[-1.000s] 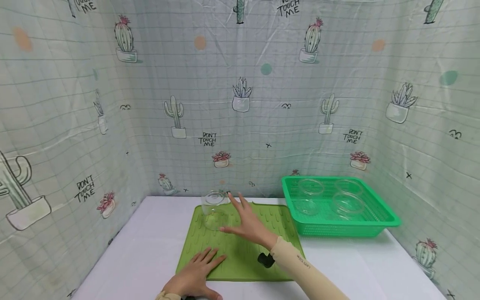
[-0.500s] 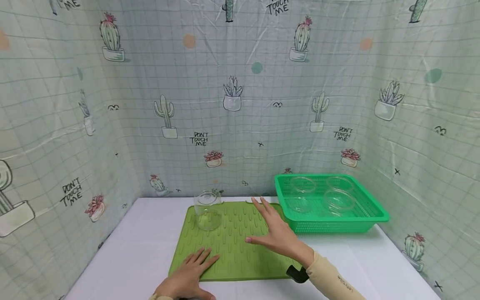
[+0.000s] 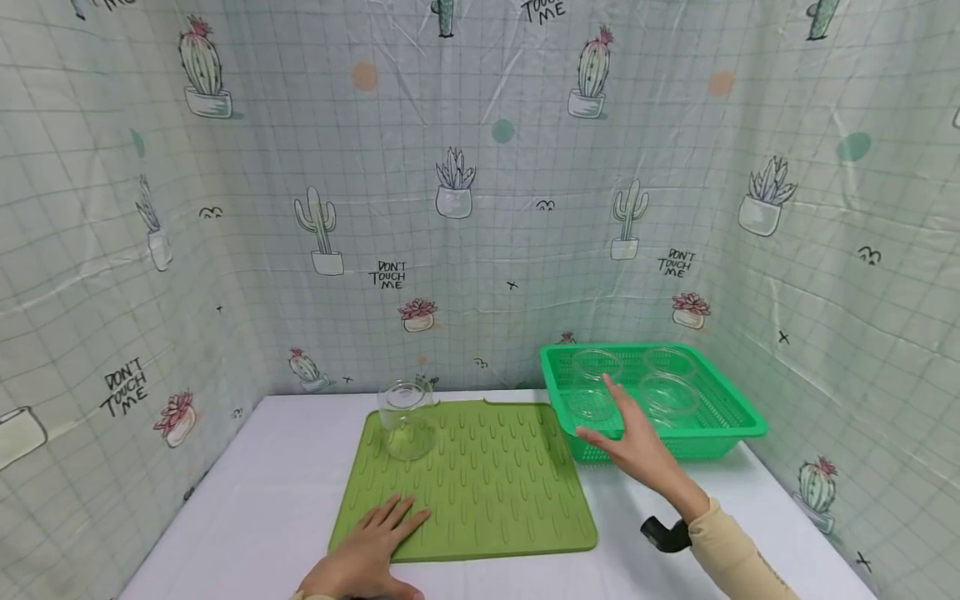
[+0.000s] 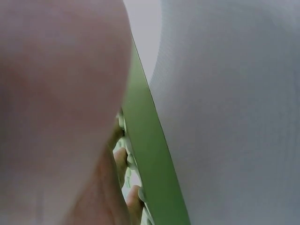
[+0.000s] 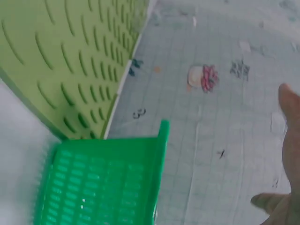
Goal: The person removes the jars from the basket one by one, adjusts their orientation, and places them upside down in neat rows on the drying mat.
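Observation:
My left hand [image 3: 367,546] lies with spread, straight fingers on the front left corner of a green drying mat [image 3: 480,500]. Its fingertips [image 4: 135,201] show beside the mat's edge in the left wrist view. My right hand [image 3: 637,446] holds nothing; thumb and fingers are spread apart in front of a green plastic basket [image 3: 720,446], overlapping its near rim in the head view. Inside the basket stand several clear glasses [image 3: 670,396]. A single clear glass [image 3: 408,425] stands on the mat's back left part.
The mat and the basket are side by side on a white-covered table [image 3: 247,500]. A cactus-print curtain [image 3: 480,250] hangs close behind and along both sides. A black strap piece [image 3: 666,535] sticks out from my right wrist.
My right hand has moved away from the glass on the mat, rightward across to the basket. The left hand keeps its place on the mat. The head view has turned slightly right.

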Motion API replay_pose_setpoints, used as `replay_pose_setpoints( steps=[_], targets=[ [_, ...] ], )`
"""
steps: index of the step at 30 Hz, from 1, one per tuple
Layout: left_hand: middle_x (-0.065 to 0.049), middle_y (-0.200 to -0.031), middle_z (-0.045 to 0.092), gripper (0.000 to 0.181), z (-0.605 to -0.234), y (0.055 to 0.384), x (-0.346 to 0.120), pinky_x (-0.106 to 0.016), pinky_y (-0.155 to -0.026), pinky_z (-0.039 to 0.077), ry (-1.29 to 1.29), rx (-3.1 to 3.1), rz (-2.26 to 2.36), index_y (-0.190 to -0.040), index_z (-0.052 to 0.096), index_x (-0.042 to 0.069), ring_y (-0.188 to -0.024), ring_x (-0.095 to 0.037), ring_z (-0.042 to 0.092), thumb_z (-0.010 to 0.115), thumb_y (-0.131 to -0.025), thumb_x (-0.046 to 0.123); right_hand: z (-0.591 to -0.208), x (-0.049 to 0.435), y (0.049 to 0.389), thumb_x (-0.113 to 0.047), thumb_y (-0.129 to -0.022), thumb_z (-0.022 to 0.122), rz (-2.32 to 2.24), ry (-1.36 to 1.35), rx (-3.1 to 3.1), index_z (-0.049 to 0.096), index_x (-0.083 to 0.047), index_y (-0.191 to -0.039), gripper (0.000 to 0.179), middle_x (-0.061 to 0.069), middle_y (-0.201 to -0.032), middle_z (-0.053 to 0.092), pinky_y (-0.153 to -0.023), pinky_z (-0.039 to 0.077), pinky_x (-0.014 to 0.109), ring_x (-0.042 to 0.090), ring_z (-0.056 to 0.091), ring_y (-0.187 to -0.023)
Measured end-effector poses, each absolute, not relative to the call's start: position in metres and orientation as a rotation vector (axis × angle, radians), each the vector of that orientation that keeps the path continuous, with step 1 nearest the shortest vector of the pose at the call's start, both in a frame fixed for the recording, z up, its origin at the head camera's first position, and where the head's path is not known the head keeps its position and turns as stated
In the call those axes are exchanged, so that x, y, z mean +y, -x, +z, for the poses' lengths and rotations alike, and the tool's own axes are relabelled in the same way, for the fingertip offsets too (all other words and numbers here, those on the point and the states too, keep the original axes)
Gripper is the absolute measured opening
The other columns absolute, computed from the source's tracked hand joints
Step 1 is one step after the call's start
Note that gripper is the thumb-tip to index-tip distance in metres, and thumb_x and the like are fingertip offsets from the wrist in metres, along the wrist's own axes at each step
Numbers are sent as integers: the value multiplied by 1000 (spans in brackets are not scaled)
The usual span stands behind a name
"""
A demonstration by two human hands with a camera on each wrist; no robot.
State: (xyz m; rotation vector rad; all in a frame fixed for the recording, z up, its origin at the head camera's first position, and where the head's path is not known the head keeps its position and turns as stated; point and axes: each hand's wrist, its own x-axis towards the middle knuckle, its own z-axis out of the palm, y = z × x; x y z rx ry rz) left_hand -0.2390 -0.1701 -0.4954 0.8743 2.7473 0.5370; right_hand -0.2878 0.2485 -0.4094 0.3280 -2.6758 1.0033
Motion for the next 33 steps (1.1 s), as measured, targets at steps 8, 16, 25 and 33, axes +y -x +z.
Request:
replay_pose_setpoints(
  steps=[8, 16, 25, 33],
  targets=[
    [-17, -159, 21, 105, -493, 238, -172, -68, -111, 20, -867, 2747, 545, -154, 27, 20, -146, -44, 16, 69, -71, 69, -391, 268, 333, -58, -91, 57, 1157, -92, -2836, -8, -8, -155, 104, 29, -159, 2, -107, 27, 69, 53, 14, -141],
    [-17, -159, 21, 105, -491, 237, -171, -68, -111, 20, -866, 2747, 550, -154, 27, 20, -146, -44, 17, 70, -71, 68, -384, 271, 373, -61, -89, 57, 1427, 85, -2906, -20, -9, -153, 112, 28, -158, -11, -112, 20, 67, 52, 3, -143],
    [-17, -160, 20, 106, -489, 236, -169, -67, -112, 19, -863, 2738, 548, -154, 27, 21, -146, -43, 16, 71, -70, 68, -390, 273, 398, -45, -94, 58, 1768, 266, -2822, -39, -4, -142, 116, 27, -153, -30, -116, 18, 63, 51, 1, -144],
    [-16, -160, 21, 105, -490, 236, -170, -66, -113, 20, -850, 2744, 521, -154, 26, 23, -146, -43, 17, 71, -71, 68, -399, 281, 418, -39, -97, 53, 1837, 347, -2941, -47, 5, -131, 115, 29, -144, -43, -116, 10, 64, 53, -8, -142]
  ],
)
